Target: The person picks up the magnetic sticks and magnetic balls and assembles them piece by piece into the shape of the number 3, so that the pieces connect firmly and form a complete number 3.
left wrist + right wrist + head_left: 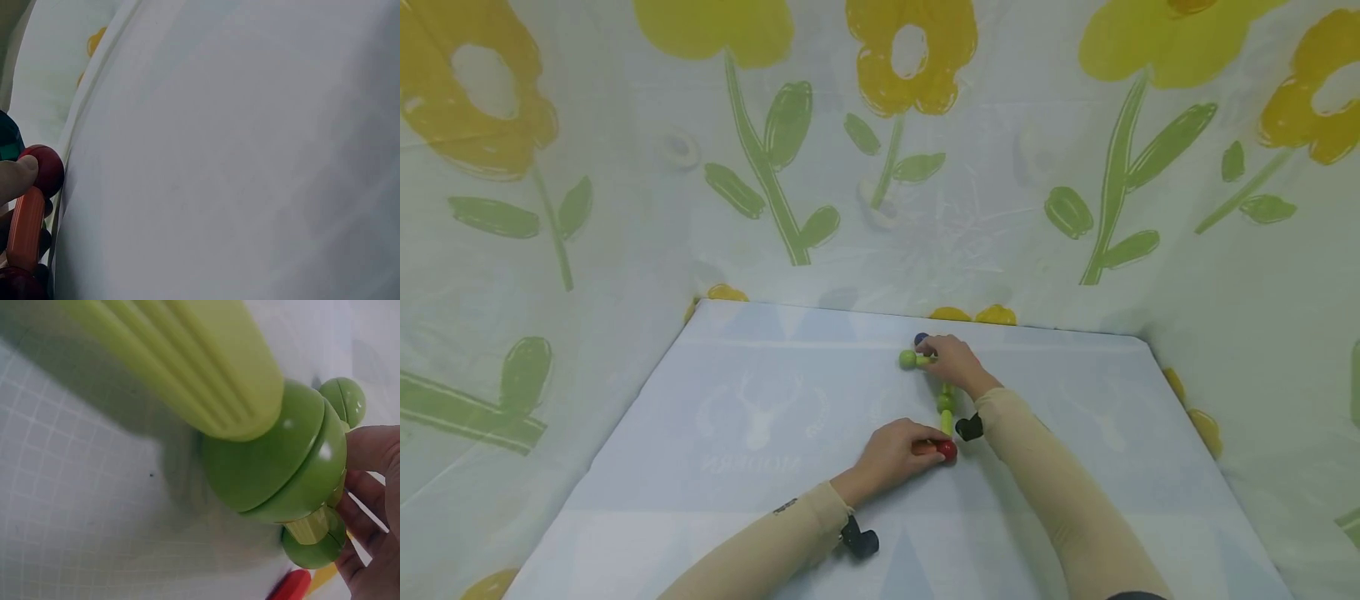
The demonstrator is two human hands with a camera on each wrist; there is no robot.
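A toy construction of balls and ridged sticks lies on the white table. My left hand (895, 454) pinches a red ball (947, 451) at its near end; the left wrist view shows the thumb on the ball, with an orange stick (25, 228) below it. A yellow-green stick (947, 422) runs from near there to a green ball (945, 403). Farther back, my right hand (957, 364) grips the far part, beside another green ball (907, 359) and a dark blue ball (922, 338). The palm partly hides the joints there.
Behind the table (760, 492) hangs a flower-printed curtain (962, 242), which also runs along both sides. A red stick (292, 584) shows at the bottom of the right wrist view. A teal piece (9, 139) sits at the left wrist view's edge.
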